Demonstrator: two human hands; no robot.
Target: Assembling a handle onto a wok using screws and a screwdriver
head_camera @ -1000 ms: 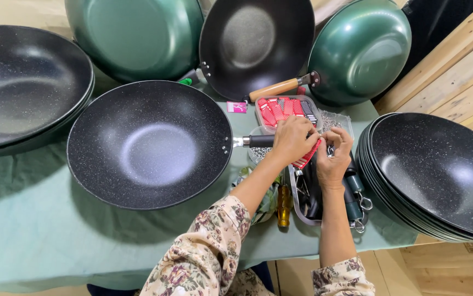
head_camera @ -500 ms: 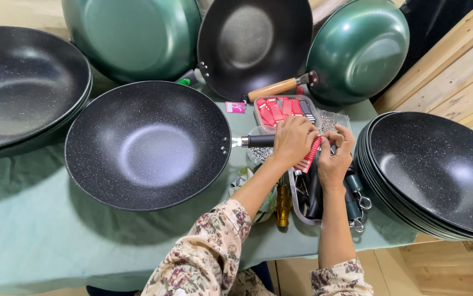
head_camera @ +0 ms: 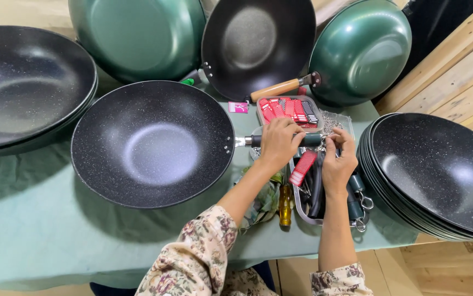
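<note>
A black speckled wok (head_camera: 151,143) lies on the green cloth in front of me, its short dark handle stub (head_camera: 309,140) pointing right. My left hand (head_camera: 278,143) is closed around that handle near the wok. My right hand (head_camera: 339,159) pinches at the handle's far end; what its fingers hold is too small to tell. Under both hands sits a metal tray (head_camera: 303,207) with black handles and a red-labelled piece (head_camera: 303,168).
More woks ring the table: a black stack (head_camera: 20,87) at left, green woks (head_camera: 138,35) (head_camera: 360,52) and a black wooden-handled wok (head_camera: 258,44) at the back, a stack (head_camera: 439,170) at right. A box of red packets (head_camera: 288,109), a yellow-handled screwdriver (head_camera: 285,204) and wooden boards (head_camera: 456,71) are nearby.
The wok and both hands stay nearly where they were. My fingers have shifted slightly along the handle.
</note>
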